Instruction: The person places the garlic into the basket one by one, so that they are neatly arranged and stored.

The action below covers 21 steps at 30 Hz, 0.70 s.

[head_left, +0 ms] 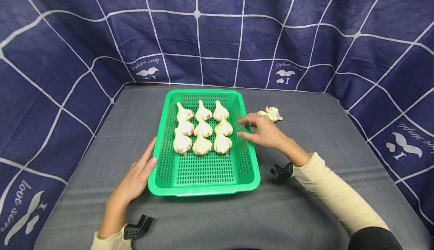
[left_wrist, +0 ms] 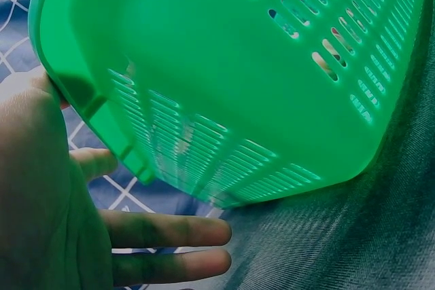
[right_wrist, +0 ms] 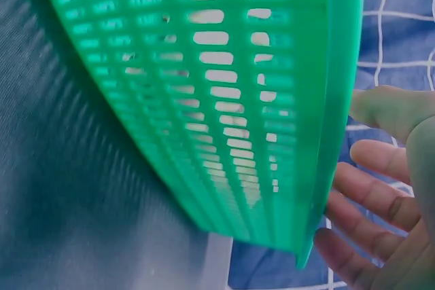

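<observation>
A green plastic basket point(head_left: 205, 191) with slotted walls holds garlic bulbs point(head_left: 202, 145) in three columns of three, toward its far end. At the basket's left side is my left hand point(head_left: 135, 176), its fingers extended along the rim and holding nothing. The left wrist view shows straight fingers point(left_wrist: 170, 230) beside the outer wall. My right hand point(head_left: 266, 131) hovers by the right rim, thumb and fingers spread apart and reaching over the edge, with nothing between them. More garlic point(head_left: 273, 113) lies on the table just beyond that hand, partly hidden by it.
Grey cloth covers the table point(head_left: 112, 137). A navy curtain point(head_left: 217, 35) with white grid lines stands along the back and both sides. Black wrist mounts point(head_left: 138, 227) sit at both cuffs.
</observation>
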Tool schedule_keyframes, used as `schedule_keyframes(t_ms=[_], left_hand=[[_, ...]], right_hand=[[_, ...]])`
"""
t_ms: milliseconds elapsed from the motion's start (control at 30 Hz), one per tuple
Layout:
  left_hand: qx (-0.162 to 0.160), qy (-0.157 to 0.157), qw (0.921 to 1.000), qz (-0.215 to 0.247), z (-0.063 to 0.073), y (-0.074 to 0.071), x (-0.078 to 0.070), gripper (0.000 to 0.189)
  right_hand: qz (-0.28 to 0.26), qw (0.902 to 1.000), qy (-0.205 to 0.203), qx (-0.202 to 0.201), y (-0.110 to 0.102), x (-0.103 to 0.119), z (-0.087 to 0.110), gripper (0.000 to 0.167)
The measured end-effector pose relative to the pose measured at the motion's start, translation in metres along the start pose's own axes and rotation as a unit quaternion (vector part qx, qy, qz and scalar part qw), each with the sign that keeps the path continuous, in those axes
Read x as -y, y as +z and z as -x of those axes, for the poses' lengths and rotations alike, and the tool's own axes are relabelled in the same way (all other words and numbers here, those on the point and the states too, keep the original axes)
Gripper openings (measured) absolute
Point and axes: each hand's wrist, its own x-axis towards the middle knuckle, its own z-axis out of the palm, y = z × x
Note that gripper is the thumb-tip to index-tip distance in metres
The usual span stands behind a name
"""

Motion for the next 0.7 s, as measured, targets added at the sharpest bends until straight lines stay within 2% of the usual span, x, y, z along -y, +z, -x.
schedule_keyframes(t_ms=[367, 700], left_hand=[[-0.002, 0.002, 1.0, -0.004, 0.001, -0.001, 0.0, 0.056], [-0.003, 0.005, 1.0, -0.002, 0.001, 0.0, 0.0, 0.056]], right_hand=[[-0.023, 0.9978, 0.048, -0.04, -0.014, -0.026, 0.013, 0.026], [0.02, 0.9855, 0.119, -0.12, -0.028, -0.061, 0.024, 0.025]])
